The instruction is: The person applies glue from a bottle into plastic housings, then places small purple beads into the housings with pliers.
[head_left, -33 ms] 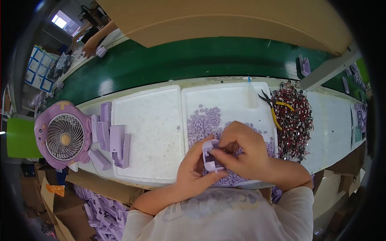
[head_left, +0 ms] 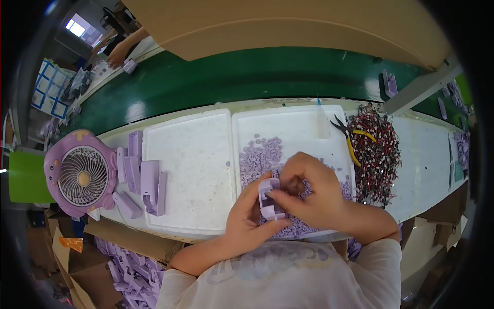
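Observation:
In front of my chest my left hand (head_left: 248, 215) is closed around a hollow lilac plastic housing (head_left: 271, 212), its open side turned toward my right hand. My right hand (head_left: 315, 193) is closed, fingers curled, with the thumb reaching into the housing's opening. Whatever its fingertips pinch, if anything, is hidden. Under and beyond both hands lies a heap of small lilac plastic pieces (head_left: 261, 154) in a white foam tray (head_left: 298, 119).
Left of the hands are another white tray (head_left: 190, 170), several lilac housings (head_left: 150, 180) and a lilac fan (head_left: 82, 177). Yellow-handled pliers (head_left: 352, 147) lean by a pile of red and black wires (head_left: 378, 159). A green belt (head_left: 231, 77) runs behind; another person's hand (head_left: 117, 55) works far left.
My right hand's knuckles have lifted slightly. The housing remains in my left hand, nearly in the same place.

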